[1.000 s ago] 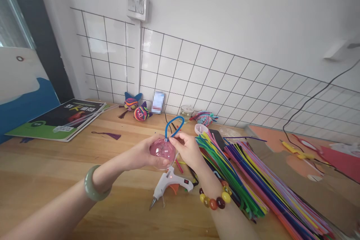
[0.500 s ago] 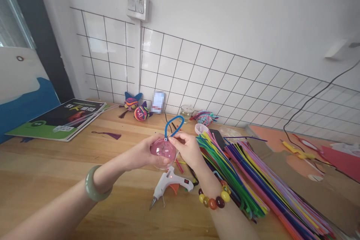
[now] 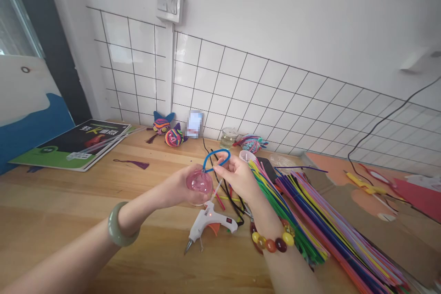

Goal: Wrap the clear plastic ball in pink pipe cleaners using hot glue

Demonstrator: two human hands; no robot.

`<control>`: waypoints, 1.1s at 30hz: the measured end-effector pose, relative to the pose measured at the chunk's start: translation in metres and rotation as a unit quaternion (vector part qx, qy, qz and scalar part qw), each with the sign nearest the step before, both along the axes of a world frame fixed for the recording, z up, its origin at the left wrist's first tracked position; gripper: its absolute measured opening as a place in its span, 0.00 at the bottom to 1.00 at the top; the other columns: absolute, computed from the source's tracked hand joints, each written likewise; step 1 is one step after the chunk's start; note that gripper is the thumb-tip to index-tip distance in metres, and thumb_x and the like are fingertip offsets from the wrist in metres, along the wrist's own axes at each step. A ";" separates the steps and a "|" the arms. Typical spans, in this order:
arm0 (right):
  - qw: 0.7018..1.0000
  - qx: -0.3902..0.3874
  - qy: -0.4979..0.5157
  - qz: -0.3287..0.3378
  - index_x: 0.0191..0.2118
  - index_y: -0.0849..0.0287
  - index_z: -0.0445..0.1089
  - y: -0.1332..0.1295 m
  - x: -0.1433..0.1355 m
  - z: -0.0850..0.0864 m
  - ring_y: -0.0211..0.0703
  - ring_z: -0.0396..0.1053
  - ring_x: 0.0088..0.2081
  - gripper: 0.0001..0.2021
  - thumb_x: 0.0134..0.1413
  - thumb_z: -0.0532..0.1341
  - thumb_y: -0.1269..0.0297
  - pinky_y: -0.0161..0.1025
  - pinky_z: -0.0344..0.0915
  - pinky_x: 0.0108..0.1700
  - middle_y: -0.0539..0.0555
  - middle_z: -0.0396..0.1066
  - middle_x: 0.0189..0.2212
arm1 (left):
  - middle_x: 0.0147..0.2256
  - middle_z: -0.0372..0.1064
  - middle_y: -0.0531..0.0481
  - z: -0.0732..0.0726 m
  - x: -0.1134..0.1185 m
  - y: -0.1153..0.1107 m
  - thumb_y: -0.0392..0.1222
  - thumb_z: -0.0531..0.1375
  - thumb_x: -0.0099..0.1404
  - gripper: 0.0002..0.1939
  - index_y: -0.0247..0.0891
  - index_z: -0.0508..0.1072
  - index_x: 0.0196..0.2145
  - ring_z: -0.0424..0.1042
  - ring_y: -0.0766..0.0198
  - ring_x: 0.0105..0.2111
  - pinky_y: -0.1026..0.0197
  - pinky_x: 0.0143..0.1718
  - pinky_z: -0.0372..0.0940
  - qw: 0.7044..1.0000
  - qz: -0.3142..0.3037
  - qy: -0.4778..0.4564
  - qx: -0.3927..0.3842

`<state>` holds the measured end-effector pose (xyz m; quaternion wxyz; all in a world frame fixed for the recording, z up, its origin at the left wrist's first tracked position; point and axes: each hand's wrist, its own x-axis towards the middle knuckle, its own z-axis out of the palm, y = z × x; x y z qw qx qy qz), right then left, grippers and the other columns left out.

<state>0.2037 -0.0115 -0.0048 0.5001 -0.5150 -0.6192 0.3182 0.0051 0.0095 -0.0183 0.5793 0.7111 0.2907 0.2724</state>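
My left hand [image 3: 181, 186] is wrapped round a clear, pinkish plastic ball [image 3: 199, 184], holding it above the table. A blue pipe cleaner [image 3: 211, 152] rises in a curved loop from the small tab at the ball's top. On the loop's right side, the fingers of my right hand [image 3: 237, 174] pinch the pipe cleaner. Just below the hands lies a white glue gun [image 3: 210, 223] with a small red light lit, its nozzle pointing down to the left.
Bundles of coloured pipe cleaners [image 3: 330, 220] cover the right side. Behind stand a glass jar [image 3: 228, 138], a phone [image 3: 195, 124] and striped fish-like ornaments [image 3: 174, 137]. A purple tassel [image 3: 132, 163] and a book [image 3: 79, 142] lie left; a yellow glue gun [image 3: 365, 184] lies far right.
My right hand has moved from the ball's top tab, up and right along the pipe cleaner. The loop now leans further right and lower. My left hand still holds the ball.
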 end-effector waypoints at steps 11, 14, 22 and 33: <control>0.985 0.072 -0.152 -0.040 0.38 0.58 0.78 -0.011 0.015 0.020 0.45 0.73 0.35 0.09 0.58 0.62 0.62 0.40 0.68 0.39 0.54 0.77 0.34 | 0.40 0.70 0.47 -0.001 -0.001 -0.004 0.47 0.70 0.51 0.21 0.39 0.72 0.42 0.70 0.55 0.40 0.56 0.40 0.65 0.977 -0.005 0.118 0.176; 0.963 0.131 -0.237 -0.006 0.40 0.57 0.77 -0.015 0.018 0.024 0.47 0.74 0.42 0.09 0.62 0.59 0.67 0.42 0.68 0.46 0.55 0.77 0.38 | 0.42 0.70 0.47 -0.003 -0.003 -0.002 0.48 0.69 0.52 0.22 0.40 0.71 0.43 0.70 0.54 0.42 0.55 0.43 0.65 0.974 -0.012 0.121 0.189; 0.909 0.136 -0.393 0.004 0.53 0.60 0.71 -0.021 0.020 0.024 0.50 0.73 0.50 0.18 0.64 0.50 0.76 0.45 0.69 0.51 0.59 0.76 0.49 | 0.42 0.69 0.48 0.004 -0.006 -0.004 0.50 0.70 0.51 0.25 0.41 0.71 0.45 0.70 0.53 0.42 0.55 0.42 0.64 0.972 -0.020 0.153 0.176; 0.874 0.187 -0.447 -0.047 0.52 0.61 0.71 -0.016 0.012 0.016 0.52 0.76 0.42 0.18 0.63 0.50 0.77 0.46 0.70 0.44 0.61 0.78 0.44 | 0.42 0.66 0.48 0.001 -0.004 -0.011 0.53 0.69 0.49 0.25 0.42 0.70 0.43 0.70 0.54 0.40 0.55 0.41 0.64 0.967 -0.015 0.192 0.168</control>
